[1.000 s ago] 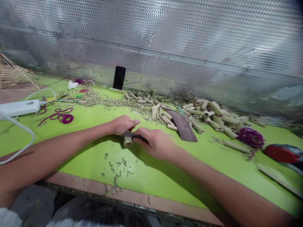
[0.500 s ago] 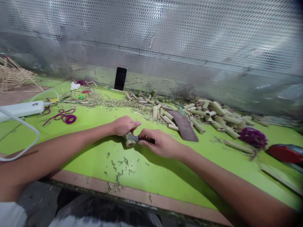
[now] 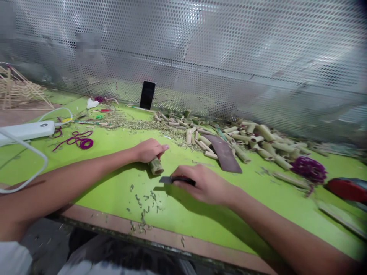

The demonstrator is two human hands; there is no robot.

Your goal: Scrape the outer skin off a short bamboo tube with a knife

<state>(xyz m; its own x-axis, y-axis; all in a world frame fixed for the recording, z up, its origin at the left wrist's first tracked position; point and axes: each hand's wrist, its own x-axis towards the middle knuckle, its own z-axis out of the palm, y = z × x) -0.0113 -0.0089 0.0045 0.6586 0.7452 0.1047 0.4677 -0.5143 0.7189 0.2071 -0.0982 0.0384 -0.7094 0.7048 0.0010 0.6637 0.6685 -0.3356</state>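
On the green workbench [image 3: 114, 217], the left hand [image 3: 149, 150] is closed over a short bamboo tube [image 3: 156, 167] and keeps it on the surface. Just right of this tube, the right hand [image 3: 205, 184] grips a small knife [image 3: 165, 180], which is now apart from the tube, not against it as earlier. For good work, the tube should stay firm and the blade should take only shallow cuts.

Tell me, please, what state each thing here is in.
left hand: closed on bamboo piece
bamboo piece: resting on bench, under left hand
right hand: gripping knife
knife: blade apart from bamboo
phone: propped upright, screen dark
purple cord: coiled
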